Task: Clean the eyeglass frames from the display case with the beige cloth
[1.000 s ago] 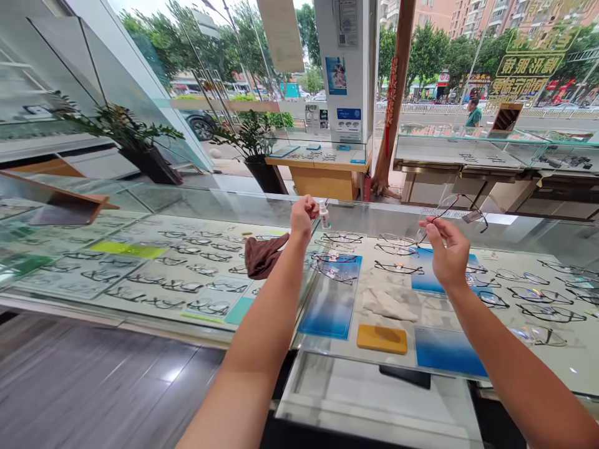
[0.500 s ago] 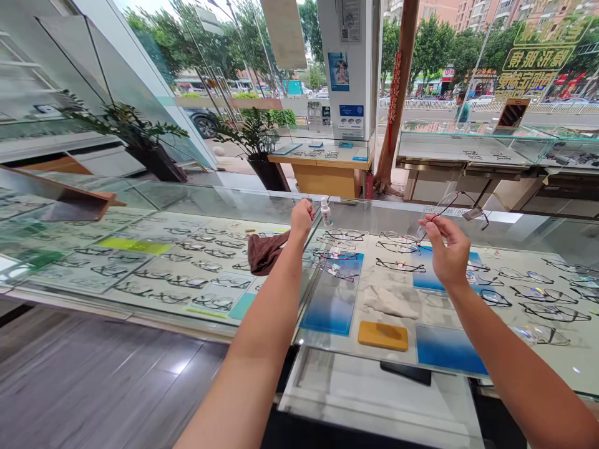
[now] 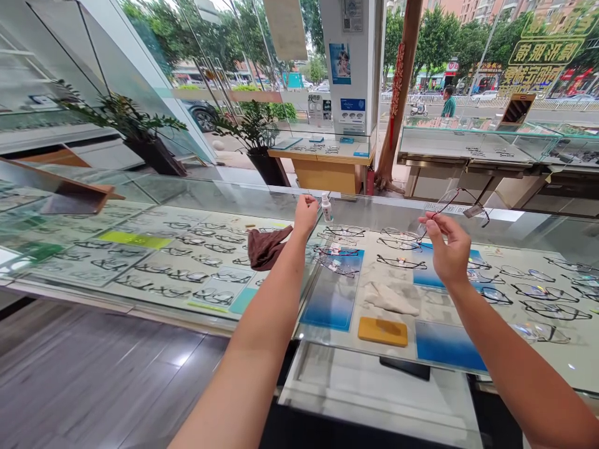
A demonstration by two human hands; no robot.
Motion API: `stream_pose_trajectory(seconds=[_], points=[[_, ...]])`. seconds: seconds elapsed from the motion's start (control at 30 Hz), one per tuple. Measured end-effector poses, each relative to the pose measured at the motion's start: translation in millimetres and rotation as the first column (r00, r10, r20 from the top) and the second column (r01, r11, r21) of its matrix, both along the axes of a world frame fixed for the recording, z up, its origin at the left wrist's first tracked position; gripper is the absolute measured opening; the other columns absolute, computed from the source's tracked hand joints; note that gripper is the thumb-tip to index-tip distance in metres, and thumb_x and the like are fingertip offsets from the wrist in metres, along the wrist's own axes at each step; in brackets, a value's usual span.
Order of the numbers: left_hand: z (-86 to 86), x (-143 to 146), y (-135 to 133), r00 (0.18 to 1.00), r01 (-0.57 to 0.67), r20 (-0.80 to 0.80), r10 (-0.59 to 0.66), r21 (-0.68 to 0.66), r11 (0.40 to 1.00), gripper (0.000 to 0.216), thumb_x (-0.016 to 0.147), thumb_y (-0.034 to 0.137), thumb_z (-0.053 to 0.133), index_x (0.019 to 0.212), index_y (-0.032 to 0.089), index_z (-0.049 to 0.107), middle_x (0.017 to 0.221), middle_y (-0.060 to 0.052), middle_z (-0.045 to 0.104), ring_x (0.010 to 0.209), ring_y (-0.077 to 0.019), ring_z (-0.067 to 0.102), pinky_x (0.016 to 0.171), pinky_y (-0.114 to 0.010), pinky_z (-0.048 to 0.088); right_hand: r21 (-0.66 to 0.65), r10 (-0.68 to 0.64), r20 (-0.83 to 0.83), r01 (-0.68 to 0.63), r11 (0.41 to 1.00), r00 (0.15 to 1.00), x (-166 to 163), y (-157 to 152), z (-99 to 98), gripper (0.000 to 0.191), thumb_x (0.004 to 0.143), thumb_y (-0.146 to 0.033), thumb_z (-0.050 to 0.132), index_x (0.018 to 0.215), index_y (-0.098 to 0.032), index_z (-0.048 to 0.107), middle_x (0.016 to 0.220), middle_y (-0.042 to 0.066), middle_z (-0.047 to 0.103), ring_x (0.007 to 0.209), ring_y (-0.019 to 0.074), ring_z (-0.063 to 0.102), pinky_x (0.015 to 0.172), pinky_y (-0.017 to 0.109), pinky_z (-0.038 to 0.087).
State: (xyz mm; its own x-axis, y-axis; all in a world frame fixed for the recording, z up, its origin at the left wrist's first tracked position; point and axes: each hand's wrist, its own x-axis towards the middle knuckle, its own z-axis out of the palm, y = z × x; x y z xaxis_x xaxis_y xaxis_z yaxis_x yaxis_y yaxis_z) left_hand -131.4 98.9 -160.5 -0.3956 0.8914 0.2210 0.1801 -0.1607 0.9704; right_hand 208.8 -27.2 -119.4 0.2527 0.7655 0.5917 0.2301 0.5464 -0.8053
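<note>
My right hand [image 3: 449,249] is raised over the glass counter [image 3: 196,199]. It pinches a pair of thin dark-rimmed glasses [image 3: 461,202] by one side, and a small tag hangs from the frame. My left hand [image 3: 305,213] is stretched out over the counter with its fingers curled in. It sits just left of a small white spray bottle [image 3: 326,208] without touching it. A brown cloth [image 3: 266,246] lies on the glass under my left forearm. Nothing shows inside my left fingers.
Rows of glasses lie in the showcase below the glass, with blue mats [image 3: 333,298], a yellow pad [image 3: 382,330] and a white cloth [image 3: 389,299]. Potted plants [image 3: 140,134] and more showcases [image 3: 472,146] stand behind. A person [image 3: 449,103] walks outside the window.
My left hand has edged a little further forward toward the spray bottle. My right hand still holds the glasses in about the same spot, and the view has shifted slightly.
</note>
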Motion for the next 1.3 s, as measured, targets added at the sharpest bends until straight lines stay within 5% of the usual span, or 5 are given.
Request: stream_pose_trajectory(seconds=[0.17, 0.53, 0.83, 1.17, 1.3], points=[[-8.9, 6, -1, 0.993, 0.058, -0.106, -0.058, 0.002, 0.998, 0.044, 0.072, 0.02, 0.076, 0.111, 0.022, 0.056, 0.13, -0.013, 0.067, 0.131, -0.0277, 0.059, 0.114, -0.04, 0.041, -0.012, 0.011, 0.009, -0.011, 1.0, 1.0, -1, -1, 1.1, 0.03, 0.09, -0.047, 0.071, 0.104, -0.021, 0.077, 0.104, 0.011, 0.085, 0.1, 0.0275, 0.079, 0.091, 0.047, 0.059], [-10.0, 7, -4, 0.989, 0.038, -0.137, -0.053, -0.107, 0.994, 0.027, 0.069, 0.015, 0.07, 0.092, 0.022, 0.059, 0.097, -0.006, 0.07, 0.103, -0.0268, 0.067, 0.111, -0.05, 0.046, -0.045, 0.043, -0.006, -0.044, 0.998, 0.999, -2, -3, 2.8, 0.03, 0.089, -0.047, 0.072, 0.102, -0.021, 0.078, 0.102, 0.01, 0.085, 0.098, 0.0267, 0.079, 0.091, 0.045, 0.057], [35.6, 44, -22, 0.971, 0.111, 0.212, -0.111, 0.014, 0.994, 0.03, 0.075, 0.031, 0.058, 0.101, 0.026, 0.043, 0.097, -0.002, 0.059, 0.077, -0.0147, 0.062, 0.06, -0.024, 0.043, -0.083, 0.06, -0.154, -0.074, 0.994, 0.986, 0, 2, -1.5, 0.026, 0.085, -0.044, 0.076, 0.096, -0.021, 0.084, 0.102, 0.009, 0.085, 0.102, 0.0278, 0.077, 0.097, 0.046, 0.057], [70.4, 113, -95, 0.421, 0.749, 0.603, -0.678, 0.191, 0.634, 0.072, 0.082, 0.088, 0.047, 0.062, 0.019, 0.054, 0.06, 0.0, 0.043, 0.056, -0.0138, 0.048, 0.054, -0.027, 0.039, -0.136, 0.161, -0.177, -0.186, 0.973, 0.971, -5, -1, -2.5, 0.023, 0.082, -0.045, 0.079, 0.089, -0.024, 0.087, 0.099, 0.007, 0.085, 0.101, 0.028, 0.076, 0.103, 0.05, 0.055], [69.5, 128, -106, 0.402, 0.748, 0.628, -0.667, 0.195, 0.635, 0.07, 0.083, 0.085, 0.051, 0.061, 0.018, 0.056, 0.063, -0.002, 0.048, 0.062, -0.0143, 0.052, 0.057, -0.026, 0.042, -0.194, 0.263, -0.143, -0.287, 0.938, 0.954, -8, -7, -3.2, 0.024, 0.082, -0.048, 0.079, 0.089, -0.025, 0.087, 0.098, 0.006, 0.086, 0.103, 0.0279, 0.076, 0.106, 0.049, 0.054]])
